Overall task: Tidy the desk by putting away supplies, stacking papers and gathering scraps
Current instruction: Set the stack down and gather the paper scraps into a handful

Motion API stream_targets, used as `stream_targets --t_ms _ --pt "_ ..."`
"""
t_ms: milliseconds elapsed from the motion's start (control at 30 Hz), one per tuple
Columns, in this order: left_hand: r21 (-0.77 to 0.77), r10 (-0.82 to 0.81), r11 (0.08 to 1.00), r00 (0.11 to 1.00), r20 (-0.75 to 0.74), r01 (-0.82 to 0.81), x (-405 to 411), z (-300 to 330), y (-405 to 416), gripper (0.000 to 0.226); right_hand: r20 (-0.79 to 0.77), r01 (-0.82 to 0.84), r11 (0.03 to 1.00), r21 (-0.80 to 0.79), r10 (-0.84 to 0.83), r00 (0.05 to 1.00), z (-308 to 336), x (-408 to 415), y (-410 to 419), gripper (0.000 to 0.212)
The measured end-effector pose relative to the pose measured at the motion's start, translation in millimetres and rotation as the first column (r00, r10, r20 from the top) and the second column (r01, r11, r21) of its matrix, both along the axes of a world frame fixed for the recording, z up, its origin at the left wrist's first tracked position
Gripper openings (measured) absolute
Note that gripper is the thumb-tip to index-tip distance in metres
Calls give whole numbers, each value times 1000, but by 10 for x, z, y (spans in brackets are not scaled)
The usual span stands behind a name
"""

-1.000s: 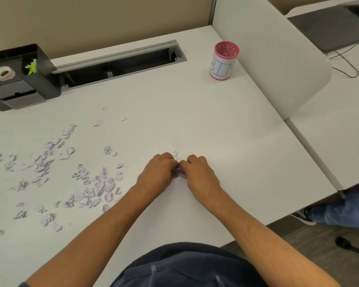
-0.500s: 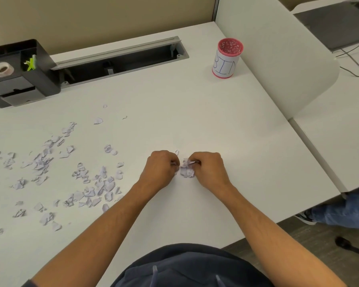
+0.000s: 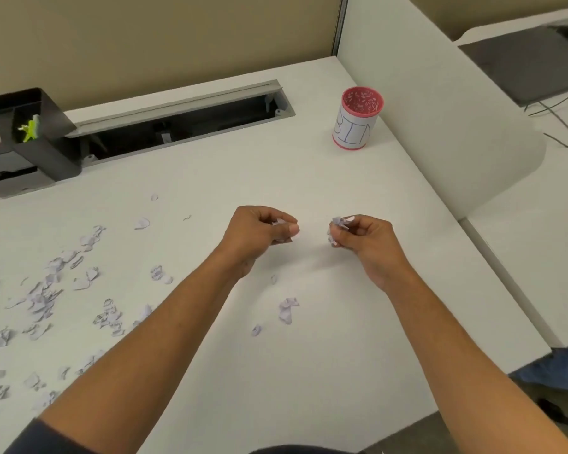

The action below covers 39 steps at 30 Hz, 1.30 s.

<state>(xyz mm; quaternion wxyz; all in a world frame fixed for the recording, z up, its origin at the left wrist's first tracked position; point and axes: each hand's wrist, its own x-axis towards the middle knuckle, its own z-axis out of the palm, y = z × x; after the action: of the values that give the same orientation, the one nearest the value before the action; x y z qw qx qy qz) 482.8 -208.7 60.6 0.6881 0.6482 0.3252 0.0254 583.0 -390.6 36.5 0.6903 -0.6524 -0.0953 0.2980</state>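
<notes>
Fingers [image 3: 291,228] of left hand [image 3: 259,232] and right hand [image 3: 363,237] each pinch paper scraps [image 3: 338,222] above the worktop [image 3: 210,178], more scraps lying loose at left; gathering step in hand, next probably carrying both pinches to the bin [image 3: 356,121].

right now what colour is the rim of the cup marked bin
Pink-red, with a white labelled body; the cup shows in the head view.

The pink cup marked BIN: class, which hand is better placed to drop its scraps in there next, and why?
Probably the right hand. It already pinches scraps and sits on the same side as the BIN cup, with bare desk between. The left hand also holds scraps but is farther from it.
</notes>
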Motion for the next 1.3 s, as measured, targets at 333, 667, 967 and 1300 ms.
stream_targets --t_ms 333,667,967,1300 --pt "101 -7 995 989 147 -8 1529 345 110 10 175 192 981 33 -195 965 375 1258 299 11" --pt "549 -166 827 985 35 120 2733 614 312 14 742 411 829 -379 6 671 737 2194 698 4" --pt "666 -373 650 917 -140 366 2964 746 374 45 661 339 604 -721 454 597 944 2380 906 24" --pt "563 -531 684 846 -52 464 2678 653 486 70 670 311 688 -655 339 660 869 2387 824 41"
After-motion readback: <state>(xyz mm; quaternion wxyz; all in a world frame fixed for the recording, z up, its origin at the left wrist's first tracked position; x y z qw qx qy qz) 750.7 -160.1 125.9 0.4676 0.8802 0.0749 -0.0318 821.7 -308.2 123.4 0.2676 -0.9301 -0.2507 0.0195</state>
